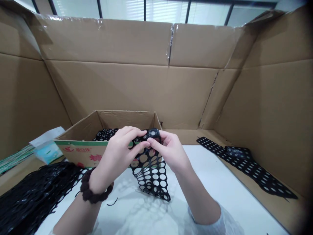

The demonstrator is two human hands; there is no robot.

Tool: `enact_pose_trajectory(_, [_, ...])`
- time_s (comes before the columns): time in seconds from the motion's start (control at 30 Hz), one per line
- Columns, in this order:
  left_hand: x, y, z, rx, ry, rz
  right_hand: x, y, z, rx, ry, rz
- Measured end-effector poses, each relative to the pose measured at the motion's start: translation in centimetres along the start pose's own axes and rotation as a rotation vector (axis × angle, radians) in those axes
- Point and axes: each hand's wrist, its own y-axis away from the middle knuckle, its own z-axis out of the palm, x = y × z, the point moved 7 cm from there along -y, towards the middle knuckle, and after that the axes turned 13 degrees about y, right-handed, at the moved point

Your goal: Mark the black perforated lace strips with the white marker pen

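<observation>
Left hand (120, 145) and right hand (171, 150) pinch 1 black perforated mesh piece (159, 190) before carton (81, 152): top bunched, tail loose. Mesh heap (36, 195) left of carton, unheld.

I take this for a makeshift workshop bench, possibly inside an office-type building, though I can't tell for certain. On my feed, tall cardboard walls (132, 88) stand around a white tabletop (207, 169), and windows with slatted blinds (166, 9) show above them. A printed carton (80, 153) and a heap of perforated black material (36, 192) suggest handwork to me.
</observation>
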Motion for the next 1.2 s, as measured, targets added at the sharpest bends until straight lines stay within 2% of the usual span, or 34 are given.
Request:
enact_pose_trajectory(0.13, [-2.0,0.1,0.1,-0.034,0.308,-0.291,-0.3,0.1,0.6,-0.013,0.040,-0.036])
enact_pose_trajectory(0.23, [-2.2,0.4,0.6,-0.086,0.483,-0.410,-0.5,0.2,0.9,-0.031,0.070,-0.052])
enact_pose_trajectory(0.43, [-1.9,0.8,1.3,-0.055,0.597,-0.501,-0.8,0.2,1.0,-0.092,0.065,-0.056])
enact_pose_trajectory(0.73, [-2.2,0.9,2.4,-0.092,0.791,-0.506,-0.5,-0.2,0.6,-0.201,-0.001,-0.016])
enact_pose_trajectory(0.9, [-2.0,0.9,2.4,-0.123,0.807,-0.495,-0.2,-0.2,0.7,-0.284,-0.067,-0.033])
enact_pose_trajectory(1.03, [-2.1,0.6,0.8,-0.020,0.631,-0.463,-0.3,0.0,0.9,-0.331,-0.058,-0.023])
enact_pose_trajectory(1.2, [-2.0,0.7,-1.8,0.290,0.342,-0.394,-0.3,0.5,1.3,-0.296,0.027,0.064])
